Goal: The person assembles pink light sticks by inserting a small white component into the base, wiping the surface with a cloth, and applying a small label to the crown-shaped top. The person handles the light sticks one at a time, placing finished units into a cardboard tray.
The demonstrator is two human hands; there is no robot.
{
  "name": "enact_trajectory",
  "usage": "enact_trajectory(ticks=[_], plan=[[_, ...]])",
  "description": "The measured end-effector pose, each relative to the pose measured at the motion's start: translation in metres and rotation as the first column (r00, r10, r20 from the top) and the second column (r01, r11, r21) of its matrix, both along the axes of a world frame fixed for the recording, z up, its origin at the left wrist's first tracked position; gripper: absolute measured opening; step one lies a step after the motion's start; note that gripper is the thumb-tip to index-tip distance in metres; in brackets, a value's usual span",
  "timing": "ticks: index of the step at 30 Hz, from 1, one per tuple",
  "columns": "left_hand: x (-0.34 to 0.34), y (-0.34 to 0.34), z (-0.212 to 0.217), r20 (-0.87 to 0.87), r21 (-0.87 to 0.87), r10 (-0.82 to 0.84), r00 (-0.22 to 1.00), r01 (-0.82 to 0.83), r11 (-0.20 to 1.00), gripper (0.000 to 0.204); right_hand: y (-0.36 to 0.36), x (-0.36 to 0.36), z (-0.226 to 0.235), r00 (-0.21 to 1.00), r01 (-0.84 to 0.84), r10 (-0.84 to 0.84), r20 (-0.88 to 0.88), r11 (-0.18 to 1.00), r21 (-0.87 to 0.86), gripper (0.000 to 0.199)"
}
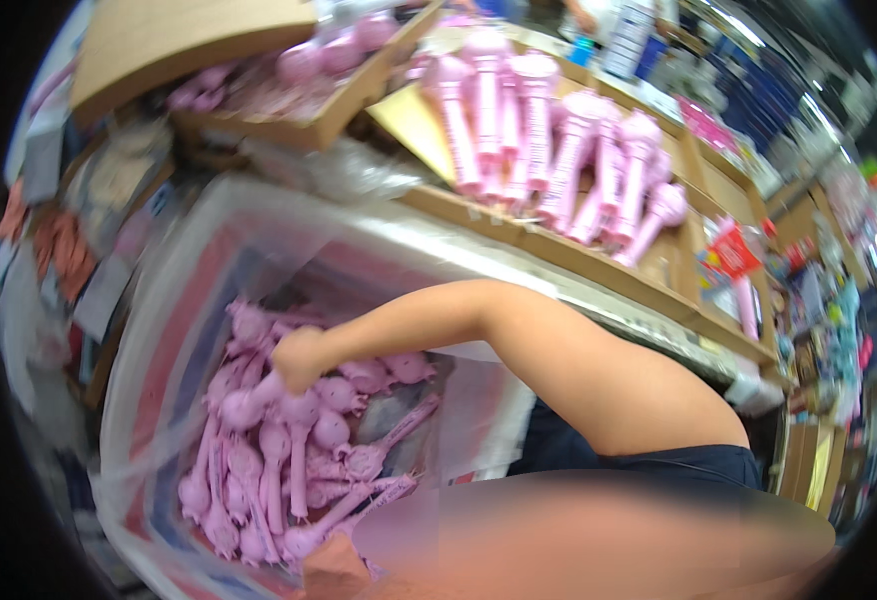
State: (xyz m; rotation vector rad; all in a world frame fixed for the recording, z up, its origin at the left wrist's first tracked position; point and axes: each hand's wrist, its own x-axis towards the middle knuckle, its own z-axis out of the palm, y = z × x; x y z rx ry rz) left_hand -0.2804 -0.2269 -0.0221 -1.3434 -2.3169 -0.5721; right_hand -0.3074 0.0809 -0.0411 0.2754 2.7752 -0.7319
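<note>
My right arm reaches in from the right, elbow bent, down into a large translucent bag-lined bin (229, 205). Inside it, my bare right hand (301, 360) is closed around the handle of a pink toy wand (244, 408); its fingertips are mostly hidden. Many similar pink wands (275, 470), with round, knobbed heads and slim printed handles, lie heaped beneath and around that hand. Along the lower edge a smeared skin-toned shape, seemingly my left arm, ends at an orange cloth-like patch (334, 570) beside the pile. Fingers of my left hand cannot be made out.
Behind the bin, a shallow cardboard tray (599, 262) holds several pink wands in a row. Another cardboard box (259, 130) with pink pieces stands at the upper left. Orange cloth items (64, 250) lie at the far left. A red packet (734, 250) sits at the tray's right end.
</note>
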Motion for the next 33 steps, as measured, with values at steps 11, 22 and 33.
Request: enact_trajectory(ticks=[11, 22, 33], plan=[[0.003, 0.003, 0.008, 0.261, 0.055, -0.055, 0.964, 0.042, 0.998, 0.029, -0.114, 0.257, 0.119, 0.827, -0.332, 0.274, -0.49, 0.943, -0.032, 0.022], [0.027, 0.051, 0.024, 0.385, 0.096, -0.129, 0.914, 0.1, 0.99, 0.031, 0.0, 0.681, 0.121, -0.122, 0.985, -0.236, -0.964, -0.146, -0.088, 0.014], [0.086, 0.123, 0.026, 0.449, 0.121, -0.21, 0.868, 0.174, 0.977, 0.035, -0.006, 0.807, 0.073, -0.417, 0.907, -0.859, -0.298, -0.372, -0.199, 0.056]])
